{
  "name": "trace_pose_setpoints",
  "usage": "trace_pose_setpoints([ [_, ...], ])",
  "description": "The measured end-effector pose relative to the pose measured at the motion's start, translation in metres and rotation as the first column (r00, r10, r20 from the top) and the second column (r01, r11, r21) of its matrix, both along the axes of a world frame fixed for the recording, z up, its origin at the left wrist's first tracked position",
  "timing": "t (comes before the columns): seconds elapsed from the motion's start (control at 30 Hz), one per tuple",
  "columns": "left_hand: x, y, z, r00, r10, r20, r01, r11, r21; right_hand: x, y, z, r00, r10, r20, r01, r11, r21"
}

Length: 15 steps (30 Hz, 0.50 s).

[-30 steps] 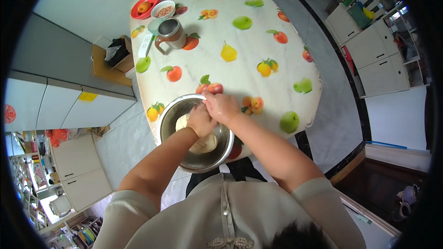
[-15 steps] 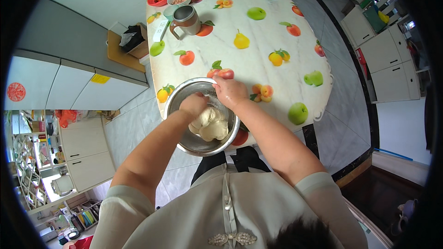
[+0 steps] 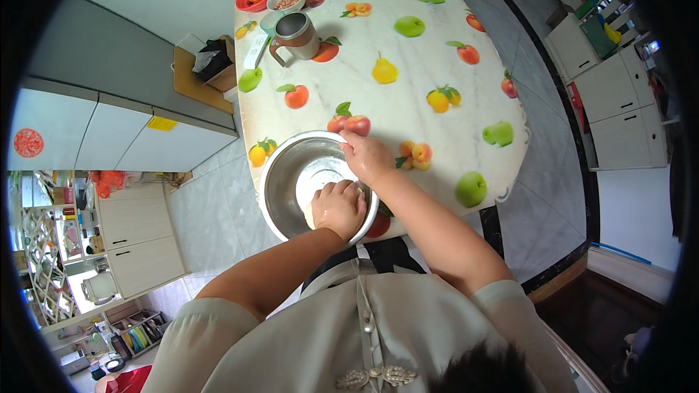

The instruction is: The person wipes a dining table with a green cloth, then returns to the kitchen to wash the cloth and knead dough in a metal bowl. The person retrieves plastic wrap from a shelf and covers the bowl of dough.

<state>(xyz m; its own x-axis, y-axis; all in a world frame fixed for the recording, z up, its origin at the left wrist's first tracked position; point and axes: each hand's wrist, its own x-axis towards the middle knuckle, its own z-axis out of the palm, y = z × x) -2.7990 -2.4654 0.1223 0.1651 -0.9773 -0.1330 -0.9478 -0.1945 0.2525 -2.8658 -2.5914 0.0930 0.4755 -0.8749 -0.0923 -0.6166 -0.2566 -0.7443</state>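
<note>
Fruit-printed surface (image 3: 408,44) carries your steel bowl (image 3: 291,175) at its near edge; your left hand (image 3: 338,207) presses fisted on dough (image 3: 312,212) inside, right hand (image 3: 368,156) grips the rim; red round sticker (image 3: 29,143) marks a white cabinet far left

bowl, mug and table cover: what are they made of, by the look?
Bowl: metal, probably stainless steel; grey, shiny, with bright reflections on the wall. Mug: seems metal too, with a duller brushed grey-brown body and a handle. Table cover: likely wipeable plastic or oilcloth; smooth, slightly glossy, marble-like print with fruit. The lump under the left hand looks like pale soft dough.
</note>
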Motion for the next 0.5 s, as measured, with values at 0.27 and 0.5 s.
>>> trace_pose_setpoints([
  [0.27, 0.022, -0.034, -0.017, 0.995, -0.094, 0.022, 0.092, 0.992, 0.084, -0.006, -0.002, 0.001, 0.997, 0.059, -0.051, -0.060, 0.998, -0.011],
  [0.5, 0.038, -0.059, -0.045, 0.995, -0.093, -0.032, 0.096, 0.988, 0.120, -0.007, 0.005, -0.001, 0.999, 0.003, 0.048, -0.001, 0.999, -0.049],
])
